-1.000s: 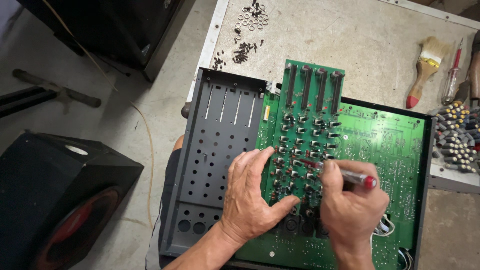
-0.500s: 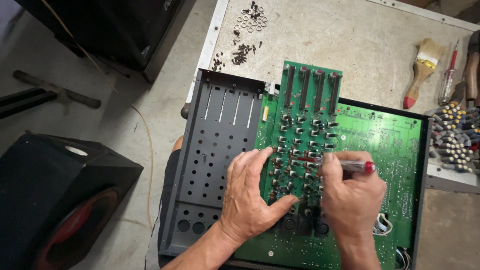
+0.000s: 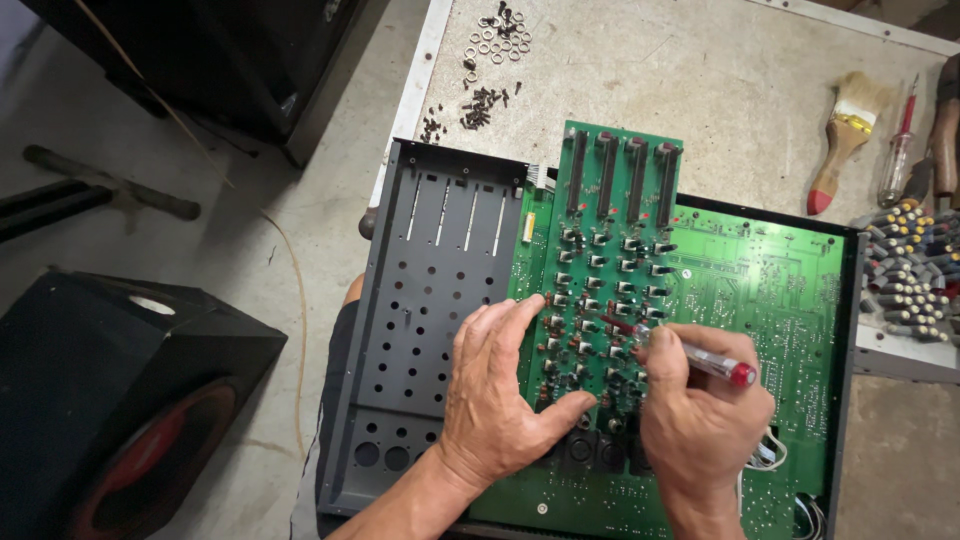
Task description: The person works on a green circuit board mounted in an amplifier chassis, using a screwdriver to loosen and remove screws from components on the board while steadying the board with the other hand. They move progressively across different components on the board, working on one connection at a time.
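Your right hand [image 3: 700, 410] grips a small screwdriver [image 3: 690, 355] with a clear shaft and a red cap, its tip down among the components near the middle of the green circuit board [image 3: 600, 260]. Your left hand [image 3: 500, 390] lies flat and spread, fingers pressing on the same board's left side and holding nothing. That narrower board, studded with rows of small black-and-silver parts and four long dark slots at its top, rests on a wider green main board [image 3: 770, 290] inside a black metal chassis [image 3: 440, 290].

Judging by how things lie, the unit is already well opened: the perforated, slotted left bay of the chassis is bare, and loose dark screws [image 3: 480, 105] and silvery washers [image 3: 495, 35] sit in little piles on the scuffed grey table [image 3: 700, 70]. The upper board is not yet lifted off.

At the table's right edge lie a wooden-handled paintbrush [image 3: 845, 140] with a red tip, a second slim screwdriver [image 3: 897, 150], and a heap of coloured knobs [image 3: 915, 265]. A black speaker box [image 3: 110, 400] stands on the concrete floor to your left.
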`<state>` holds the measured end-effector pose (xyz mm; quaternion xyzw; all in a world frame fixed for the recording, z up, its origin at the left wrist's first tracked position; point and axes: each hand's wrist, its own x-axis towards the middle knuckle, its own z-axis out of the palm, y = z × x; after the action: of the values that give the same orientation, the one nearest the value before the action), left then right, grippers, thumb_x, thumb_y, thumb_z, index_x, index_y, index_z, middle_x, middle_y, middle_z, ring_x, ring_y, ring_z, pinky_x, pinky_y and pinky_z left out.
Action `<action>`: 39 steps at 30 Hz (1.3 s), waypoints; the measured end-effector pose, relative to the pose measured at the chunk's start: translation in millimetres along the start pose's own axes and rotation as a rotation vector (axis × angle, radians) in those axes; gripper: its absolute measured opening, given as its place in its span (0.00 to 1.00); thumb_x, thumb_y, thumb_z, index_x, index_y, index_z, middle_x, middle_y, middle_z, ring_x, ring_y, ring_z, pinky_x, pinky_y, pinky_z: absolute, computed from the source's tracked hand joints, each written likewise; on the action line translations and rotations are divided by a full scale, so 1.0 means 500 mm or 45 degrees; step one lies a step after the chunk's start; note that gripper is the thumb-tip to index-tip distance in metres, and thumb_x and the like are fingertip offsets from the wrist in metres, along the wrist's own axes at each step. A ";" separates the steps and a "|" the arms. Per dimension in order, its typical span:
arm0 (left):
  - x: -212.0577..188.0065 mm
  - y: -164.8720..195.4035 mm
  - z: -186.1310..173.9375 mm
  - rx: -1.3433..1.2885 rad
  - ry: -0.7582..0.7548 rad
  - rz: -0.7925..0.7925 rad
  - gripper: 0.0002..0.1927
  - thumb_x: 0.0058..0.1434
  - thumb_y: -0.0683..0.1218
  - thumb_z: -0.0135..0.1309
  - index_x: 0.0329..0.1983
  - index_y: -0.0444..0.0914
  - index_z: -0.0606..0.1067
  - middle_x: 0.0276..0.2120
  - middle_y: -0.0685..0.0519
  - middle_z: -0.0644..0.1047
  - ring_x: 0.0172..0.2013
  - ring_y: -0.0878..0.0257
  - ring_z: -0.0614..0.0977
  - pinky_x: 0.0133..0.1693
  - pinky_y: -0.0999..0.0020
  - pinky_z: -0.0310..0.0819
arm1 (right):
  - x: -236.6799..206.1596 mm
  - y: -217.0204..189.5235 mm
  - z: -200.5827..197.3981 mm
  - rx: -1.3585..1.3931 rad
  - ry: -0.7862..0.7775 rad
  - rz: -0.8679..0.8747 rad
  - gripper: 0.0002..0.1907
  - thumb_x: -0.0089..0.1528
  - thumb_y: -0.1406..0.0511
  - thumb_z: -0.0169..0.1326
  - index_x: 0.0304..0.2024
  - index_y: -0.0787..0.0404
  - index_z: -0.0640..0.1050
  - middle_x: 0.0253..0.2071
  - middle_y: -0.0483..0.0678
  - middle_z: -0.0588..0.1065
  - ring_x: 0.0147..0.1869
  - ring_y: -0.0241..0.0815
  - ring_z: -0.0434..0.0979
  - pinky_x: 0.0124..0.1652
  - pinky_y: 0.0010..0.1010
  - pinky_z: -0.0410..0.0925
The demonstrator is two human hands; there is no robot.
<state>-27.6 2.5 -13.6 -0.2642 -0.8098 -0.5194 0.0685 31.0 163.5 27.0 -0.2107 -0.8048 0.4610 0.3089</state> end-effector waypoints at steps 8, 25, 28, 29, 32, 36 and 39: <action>0.000 0.001 0.000 0.005 0.004 0.003 0.50 0.50 0.58 0.71 0.70 0.34 0.62 0.61 0.39 0.70 0.64 0.42 0.70 0.69 0.45 0.56 | 0.020 -0.030 0.004 -0.229 -0.041 0.043 0.08 0.68 0.67 0.58 0.42 0.68 0.76 0.32 0.49 0.80 0.34 0.32 0.79 0.34 0.23 0.71; 0.001 0.000 0.000 0.003 0.012 0.015 0.50 0.50 0.58 0.71 0.70 0.34 0.62 0.61 0.40 0.70 0.64 0.42 0.70 0.69 0.45 0.56 | -0.038 -0.018 -0.012 -0.094 -0.059 0.017 0.09 0.64 0.71 0.58 0.47 0.67 0.76 0.36 0.45 0.76 0.35 0.28 0.74 0.34 0.19 0.67; 0.001 0.000 0.001 0.021 0.014 0.012 0.49 0.49 0.58 0.71 0.70 0.35 0.64 0.61 0.41 0.71 0.63 0.42 0.70 0.69 0.46 0.57 | -0.057 -0.028 -0.012 -0.106 -0.105 -0.082 0.10 0.62 0.72 0.58 0.46 0.67 0.76 0.36 0.45 0.75 0.34 0.27 0.73 0.34 0.18 0.67; 0.001 0.000 0.001 0.019 0.015 0.014 0.49 0.49 0.58 0.71 0.70 0.35 0.63 0.61 0.41 0.71 0.63 0.42 0.70 0.69 0.46 0.57 | -0.061 -0.031 -0.009 -0.110 -0.119 -0.133 0.10 0.61 0.72 0.58 0.46 0.67 0.76 0.37 0.45 0.75 0.34 0.27 0.73 0.34 0.18 0.67; -0.001 0.000 0.001 0.014 0.024 0.023 0.49 0.50 0.58 0.71 0.70 0.35 0.63 0.61 0.41 0.71 0.63 0.42 0.70 0.69 0.46 0.57 | -0.070 -0.038 0.002 -0.188 -0.061 -0.143 0.10 0.59 0.73 0.61 0.43 0.67 0.78 0.33 0.45 0.76 0.30 0.27 0.71 0.30 0.19 0.64; 0.000 -0.001 0.002 0.000 0.035 0.036 0.49 0.50 0.58 0.70 0.70 0.35 0.63 0.61 0.41 0.71 0.64 0.43 0.71 0.69 0.46 0.58 | -0.069 -0.038 0.009 -0.183 -0.050 -0.120 0.10 0.60 0.73 0.61 0.44 0.67 0.78 0.34 0.46 0.78 0.33 0.28 0.75 0.33 0.20 0.69; 0.000 0.000 0.002 -0.001 0.041 0.037 0.49 0.51 0.58 0.70 0.70 0.34 0.62 0.61 0.40 0.71 0.63 0.43 0.71 0.69 0.46 0.58 | -0.064 -0.035 0.012 -0.223 -0.043 -0.122 0.10 0.60 0.73 0.62 0.44 0.66 0.79 0.34 0.47 0.78 0.33 0.29 0.76 0.33 0.20 0.70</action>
<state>-27.4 3.5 -14.3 -0.2676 -0.8044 -0.5230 0.0888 49.0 131.3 30.1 -0.1903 -0.8563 0.3771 0.2973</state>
